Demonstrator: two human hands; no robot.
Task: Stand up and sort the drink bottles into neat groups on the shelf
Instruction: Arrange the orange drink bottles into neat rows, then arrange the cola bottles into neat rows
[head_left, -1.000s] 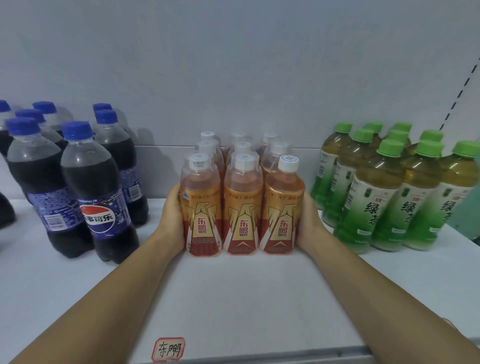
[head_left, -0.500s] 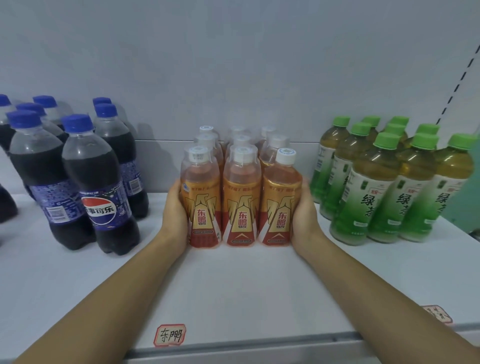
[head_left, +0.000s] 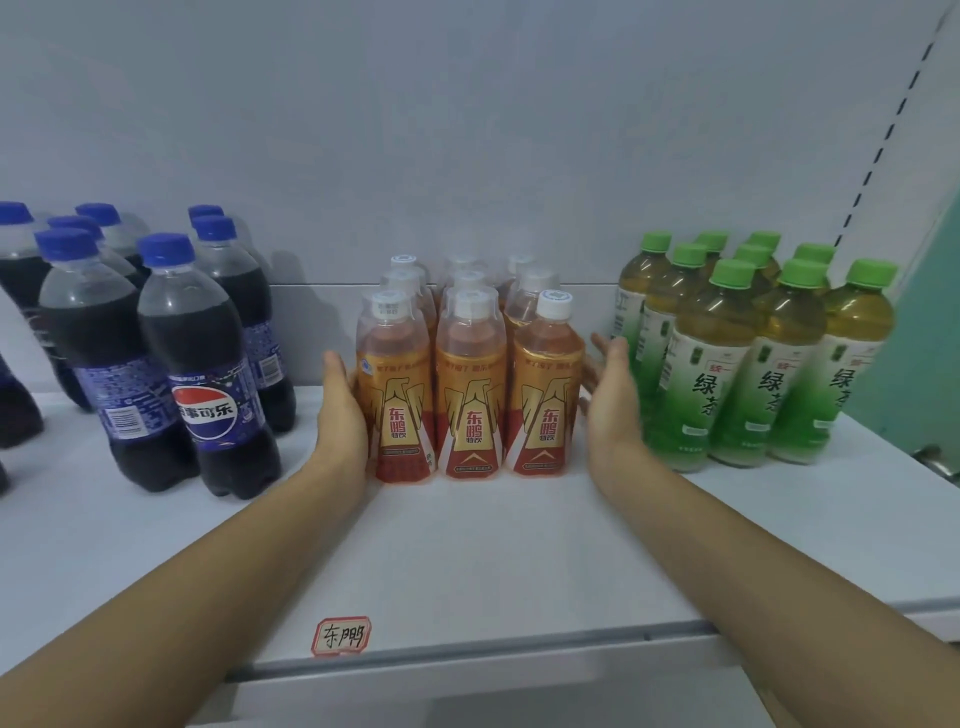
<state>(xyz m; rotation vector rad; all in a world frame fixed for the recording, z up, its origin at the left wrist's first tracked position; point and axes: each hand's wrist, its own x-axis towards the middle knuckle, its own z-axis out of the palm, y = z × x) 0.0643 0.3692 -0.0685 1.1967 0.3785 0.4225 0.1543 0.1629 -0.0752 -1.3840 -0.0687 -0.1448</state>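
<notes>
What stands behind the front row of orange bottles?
Behind the front row of orange bottles, two more rows of like bottles show by their white caps and shoulders. Their lower bodies and labels are hidden.

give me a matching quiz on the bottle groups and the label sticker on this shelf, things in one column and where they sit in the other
Things:
1. cola bottles
2. orange bottles
3. green tea bottles
4. label sticker

Places:
A. right side of the shelf
B. front edge of the shelf
C. left side of the shelf
D. middle, between the two hands

Pairs: 1-C, 2-D, 3-A, 4-B
</notes>
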